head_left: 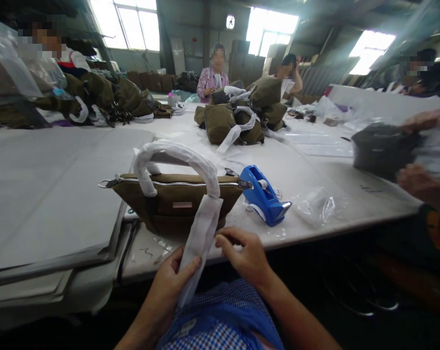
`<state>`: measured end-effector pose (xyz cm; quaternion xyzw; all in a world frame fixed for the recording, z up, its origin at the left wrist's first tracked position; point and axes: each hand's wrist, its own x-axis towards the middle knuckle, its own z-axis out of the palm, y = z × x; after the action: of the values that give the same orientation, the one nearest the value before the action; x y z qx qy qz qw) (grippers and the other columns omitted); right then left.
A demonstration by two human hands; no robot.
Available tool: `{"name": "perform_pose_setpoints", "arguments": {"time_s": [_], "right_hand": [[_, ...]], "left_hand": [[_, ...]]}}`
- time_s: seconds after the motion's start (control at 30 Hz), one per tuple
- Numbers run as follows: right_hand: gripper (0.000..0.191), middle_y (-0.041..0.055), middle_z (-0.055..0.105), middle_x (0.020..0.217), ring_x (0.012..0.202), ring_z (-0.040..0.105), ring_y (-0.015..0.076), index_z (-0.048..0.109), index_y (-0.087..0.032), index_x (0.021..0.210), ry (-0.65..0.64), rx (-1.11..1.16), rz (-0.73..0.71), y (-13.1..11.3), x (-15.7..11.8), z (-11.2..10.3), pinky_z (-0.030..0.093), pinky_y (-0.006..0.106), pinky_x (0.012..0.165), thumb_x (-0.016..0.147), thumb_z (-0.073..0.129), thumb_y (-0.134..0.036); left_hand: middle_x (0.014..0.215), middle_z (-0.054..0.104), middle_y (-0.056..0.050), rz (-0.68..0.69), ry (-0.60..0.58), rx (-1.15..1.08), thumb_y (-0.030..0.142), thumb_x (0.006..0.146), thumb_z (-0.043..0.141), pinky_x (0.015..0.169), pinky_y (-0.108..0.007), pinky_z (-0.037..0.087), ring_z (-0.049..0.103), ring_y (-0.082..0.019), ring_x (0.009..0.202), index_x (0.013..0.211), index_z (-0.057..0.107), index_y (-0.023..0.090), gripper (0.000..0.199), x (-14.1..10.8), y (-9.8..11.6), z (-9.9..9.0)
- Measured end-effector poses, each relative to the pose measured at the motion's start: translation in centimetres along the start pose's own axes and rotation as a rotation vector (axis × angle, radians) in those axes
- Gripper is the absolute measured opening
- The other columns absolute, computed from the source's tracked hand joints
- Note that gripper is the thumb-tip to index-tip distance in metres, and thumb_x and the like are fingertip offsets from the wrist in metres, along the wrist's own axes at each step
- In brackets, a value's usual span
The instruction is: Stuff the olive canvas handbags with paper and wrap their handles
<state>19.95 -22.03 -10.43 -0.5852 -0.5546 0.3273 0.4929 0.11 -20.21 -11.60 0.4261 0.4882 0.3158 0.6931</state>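
A brown handbag (179, 206) stands upright at the near edge of the white table (322, 177), right of the stacked pale sheets (59, 184). Its raised handles (179, 150) are wrapped in white, and a long white strip (201, 233) slopes from the front handle over the near edge. The left hand (172, 277) pinches the strip's lower part, thumb on top, fingers behind. The right hand (245, 255) has thumb and forefinger pressed together at the strip's right margin; whether they grip it cannot be told. A blue tape dispenser (265, 194) sits just beside the bag's right end, with crumpled clear plastic (318, 209) to its right. Olive bags (220, 121) lie heaped farther back; at right, another person's hands (424, 187) flank a grey bag (383, 148).
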Motion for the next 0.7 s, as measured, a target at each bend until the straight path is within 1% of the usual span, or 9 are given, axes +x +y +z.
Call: {"name": "perform_pose_setpoints", "arguments": {"time_s": [0.07,0.13,0.17,0.2,0.27,0.33,0.43,0.57,0.7], "right_hand": [[0.02,0.006,0.077,0.097,0.089,0.071,0.0252,0.075,-0.024,0.097,0.277,-0.251,-0.111,0.5,1.5,-4.3,0.055,0.038,0.086,0.092,0.064,-0.04],[0.028,0.01,0.075,0.107,0.1,0.069,0.0292,0.075,-0.021,0.105,0.457,-0.5,-0.084,1.6,3.3,-8.9,0.05,0.043,0.096,0.091,0.063,-0.042],[0.031,0.0117,0.075,0.108,0.102,0.068,0.0309,0.075,-0.02,0.105,0.483,-0.58,-0.015,2.2,4.2,-10.9,0.048,0.045,0.097,0.089,0.063,-0.043],[0.03,0.0129,0.075,0.108,0.104,0.066,0.0321,0.076,-0.019,0.1,0.453,-0.603,0.086,2.9,5.0,-12.7,0.046,0.046,0.098,0.086,0.065,-0.042],[0.028,0.0116,0.077,0.095,0.096,0.067,0.0311,0.078,-0.019,0.087,0.332,-0.552,0.227,4.2,6.1,-15.1,0.047,0.045,0.094,0.082,0.067,-0.044],[0.031,0.0091,0.077,0.085,0.087,0.068,0.0281,0.079,-0.019,0.079,0.232,-0.461,0.279,5.0,6.6,-16.1,0.048,0.041,0.088,0.081,0.068,-0.048],[0.038,0.0088,0.078,0.086,0.087,0.07,0.025,0.079,-0.018,0.078,0.199,-0.315,0.289,5.6,6.7,-16.2,0.05,0.036,0.086,0.081,0.066,-0.054],[0.044,0.0101,0.078,0.086,0.089,0.07,0.0239,0.078,-0.016,0.079,0.255,-0.159,0.29,4.8,6.2,-16.4,0.052,0.035,0.089,0.076,0.072,-0.059],[0.042,0.0076,0.077,0.089,0.094,0.07,0.0225,0.08,-0.018,0.082,0.389,0.0,0.281,2.8,4.3,-17.5,0.052,0.033,0.093,0.069,0.082,-0.058]], "left_hand": [[0.111,0.077,-0.011,0.037,0.03,0.066,0.05,0.076,0.079,0.09,-0.036,0.054,0.07,-0.033,0.106,0.112,0.071,0.016,0.05,0.2,0.0,-0.2],[0.114,0.076,-0.01,0.084,0.061,0.108,0.05,0.076,0.079,0.095,-0.036,0.051,0.068,-0.032,0.11,0.114,0.069,0.017,0.052,0.5,0.2,-0.2],[0.115,0.076,-0.01,0.105,0.074,0.116,0.05,0.076,0.079,0.097,-0.036,0.05,0.068,-0.032,0.111,0.116,0.068,0.017,0.053,0.6,0.2,-0.1],[0.116,0.075,-0.01,0.122,0.083,0.119,0.05,0.076,0.079,0.099,-0.037,0.05,0.068,-0.032,0.112,0.116,0.068,0.017,0.054,0.6,0.3,-0.1],[0.116,0.075,-0.011,0.138,0.082,0.129,0.05,0.076,0.078,0.1,-0.037,0.049,0.068,-0.032,0.113,0.117,0.067,0.017,0.054,0.7,0.3,0.0],[0.116,0.075,-0.011,0.145,0.07,0.143,0.052,0.077,0.078,0.1,-0.038,0.049,0.068,-0.033,0.112,0.117,0.068,0.017,0.054,0.8,0.3,0.0],[0.116,0.076,-0.011,0.15,0.065,0.166,0.053,0.077,0.077,0.099,-0.038,0.051,0.068,-0.033,0.112,0.118,0.068,0.018,0.055,0.9,0.0,-0.2],[0.117,0.075,-0.011,0.148,0.061,0.204,0.054,0.077,0.075,0.098,-0.038,0.052,0.068,-0.033,0.113,0.118,0.068,0.017,0.056,1.1,-0.3,-0.5],[0.116,0.075,-0.01,0.146,0.045,0.235,0.055,0.078,0.074,0.097,-0.038,0.053,0.068,-0.033,0.113,0.12,0.067,0.016,0.058,1.1,-0.2,-0.7]]}}
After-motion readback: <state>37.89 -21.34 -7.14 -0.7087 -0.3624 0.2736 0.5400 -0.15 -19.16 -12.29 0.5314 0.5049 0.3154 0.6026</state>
